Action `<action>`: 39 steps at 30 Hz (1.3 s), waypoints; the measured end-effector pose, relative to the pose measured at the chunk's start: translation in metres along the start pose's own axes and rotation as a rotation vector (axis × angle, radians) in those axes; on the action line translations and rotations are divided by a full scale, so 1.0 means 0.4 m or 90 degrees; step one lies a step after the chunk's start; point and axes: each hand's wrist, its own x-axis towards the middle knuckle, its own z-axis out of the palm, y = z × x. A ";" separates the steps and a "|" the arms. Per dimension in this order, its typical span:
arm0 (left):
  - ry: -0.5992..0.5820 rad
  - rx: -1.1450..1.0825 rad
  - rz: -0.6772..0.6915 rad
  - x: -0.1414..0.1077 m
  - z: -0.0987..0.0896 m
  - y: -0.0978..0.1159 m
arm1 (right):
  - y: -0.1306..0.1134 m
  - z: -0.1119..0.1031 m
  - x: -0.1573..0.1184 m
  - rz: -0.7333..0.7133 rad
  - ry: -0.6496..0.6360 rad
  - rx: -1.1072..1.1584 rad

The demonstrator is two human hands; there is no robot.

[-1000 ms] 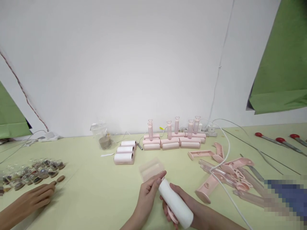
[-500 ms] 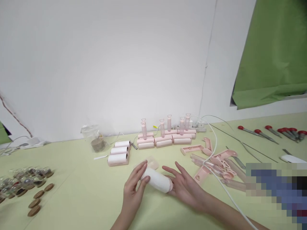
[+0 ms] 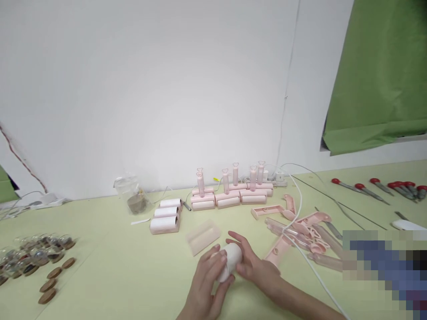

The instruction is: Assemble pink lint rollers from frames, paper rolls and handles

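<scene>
Low over the table's front part, a white roll of sheet material (image 3: 234, 256) is held between both hands. My left hand (image 3: 211, 274) wraps its near end with bent fingers and thumb. On the other side my right hand (image 3: 249, 262) curls round the roll, its thumb against the surface and index finger raised. Just beyond the hands lies a pale pink rectangular tray (image 3: 203, 237). Further left, several white rolls in pink cases (image 3: 166, 223) stand in a row. To the right lie loose pink plastic parts (image 3: 312, 218) and clear tubes (image 3: 288, 233).
Assembled pink rollers (image 3: 228, 200) with upright handles stand along the wall. A white cable (image 3: 300, 200) runs across the right side. Red-topped tools (image 3: 367, 189) lie far right. Small glass domes (image 3: 40, 255) and wooden discs (image 3: 47, 285) sit at left, a plastic bag (image 3: 133, 198) behind.
Both hands have drawn together round the white roll, which has moved right and turned its end toward me. The pale pink tray, partly hidden before, now shows fully.
</scene>
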 end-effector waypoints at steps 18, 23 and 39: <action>-0.124 -0.801 -0.879 0.105 0.036 0.040 | -0.185 -0.154 -0.013 -0.156 -0.106 -0.492; 0.023 -0.843 -0.875 0.086 0.030 0.000 | -0.172 -0.252 -0.015 -0.076 -0.075 -0.755; 0.262 -0.588 -0.823 0.084 0.074 0.035 | -0.065 -0.003 0.005 -0.013 -0.052 -0.196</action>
